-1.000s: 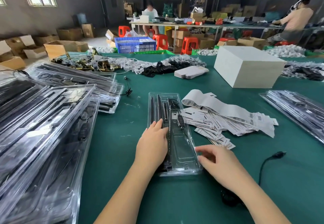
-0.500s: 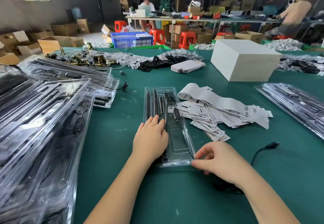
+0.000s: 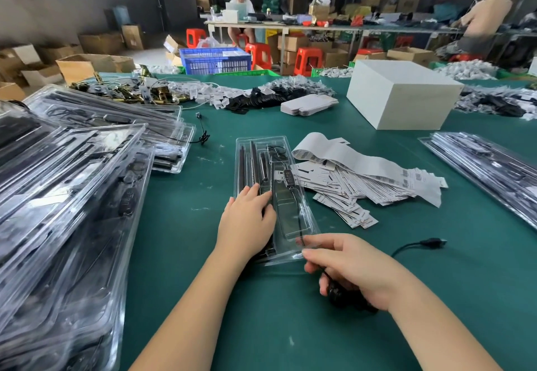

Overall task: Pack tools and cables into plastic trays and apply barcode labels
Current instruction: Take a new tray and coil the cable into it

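Centrally, clear tray (image 3: 261, 150) with black rods (image 3: 254, 161), cable (image 3: 296, 196)

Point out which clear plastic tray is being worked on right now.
The single tray at centre, under the left hand; the other trays lie in stacks at left and right, untouched.

Left hand (image 3: 247, 219) presses tray (image 3: 261, 150); right hand (image 3: 351, 269) grips cable (image 3: 412, 245).

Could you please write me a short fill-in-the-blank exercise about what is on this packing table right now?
1. The left hand rests flat on the clear plastic blister tray, which lies on the ____ tablecloth.
2. The loose pile of white barcode labels lies to the tray's ____.
3. The right hand grips a thin ____ cable.

Missing words: green; right; black
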`<state>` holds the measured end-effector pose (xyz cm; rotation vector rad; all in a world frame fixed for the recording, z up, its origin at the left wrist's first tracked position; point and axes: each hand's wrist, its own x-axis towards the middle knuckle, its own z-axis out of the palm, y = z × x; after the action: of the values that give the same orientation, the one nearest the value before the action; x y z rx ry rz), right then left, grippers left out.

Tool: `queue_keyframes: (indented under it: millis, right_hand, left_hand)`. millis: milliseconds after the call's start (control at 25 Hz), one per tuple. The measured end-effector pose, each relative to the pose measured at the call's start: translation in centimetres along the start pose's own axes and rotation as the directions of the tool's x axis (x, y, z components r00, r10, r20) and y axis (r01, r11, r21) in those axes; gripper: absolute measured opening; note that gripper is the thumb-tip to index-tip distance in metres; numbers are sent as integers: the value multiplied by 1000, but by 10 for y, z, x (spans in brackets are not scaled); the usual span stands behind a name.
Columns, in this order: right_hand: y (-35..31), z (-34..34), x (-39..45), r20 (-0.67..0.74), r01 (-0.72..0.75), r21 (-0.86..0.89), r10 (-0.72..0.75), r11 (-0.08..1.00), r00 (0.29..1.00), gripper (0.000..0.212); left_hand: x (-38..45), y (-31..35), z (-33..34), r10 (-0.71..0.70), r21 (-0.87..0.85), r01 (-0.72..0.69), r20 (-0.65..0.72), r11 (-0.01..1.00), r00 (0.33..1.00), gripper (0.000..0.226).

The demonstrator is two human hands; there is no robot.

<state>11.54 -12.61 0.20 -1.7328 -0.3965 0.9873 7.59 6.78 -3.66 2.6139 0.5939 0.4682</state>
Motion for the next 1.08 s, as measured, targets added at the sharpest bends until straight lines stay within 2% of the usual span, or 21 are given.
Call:
queue_keyframes:
  millis: [240, 480, 800, 960, 1080]
  right_hand:
    - [-2, -9, 3, 109, -118, 193, 99, 974, 989, 32]
    - [0, -8, 4, 110, -116, 75, 107, 990, 988, 28]
    - [-1, 0, 3, 76, -51, -64, 56, 997, 996, 24]
    - [1, 6, 1, 18, -22, -110, 25, 994, 1000, 25]
    - [1, 6, 0, -14, 4, -162, -6, 987, 1000, 31]
  left_hand:
    - [0, -3, -1, -3, 25, 2, 17, 1000, 1000, 43]
    - [-1, -3, -1, 25, 115, -26, 16, 993, 1000, 41]
    - [-3, -2, -2, 24, 149, -28, 28, 988, 999, 41]
    - [-2, 5, 3, 69, 273, -64, -7, 960, 998, 39]
    - [2, 12, 7, 101, 220, -105, 32, 970, 994, 48]
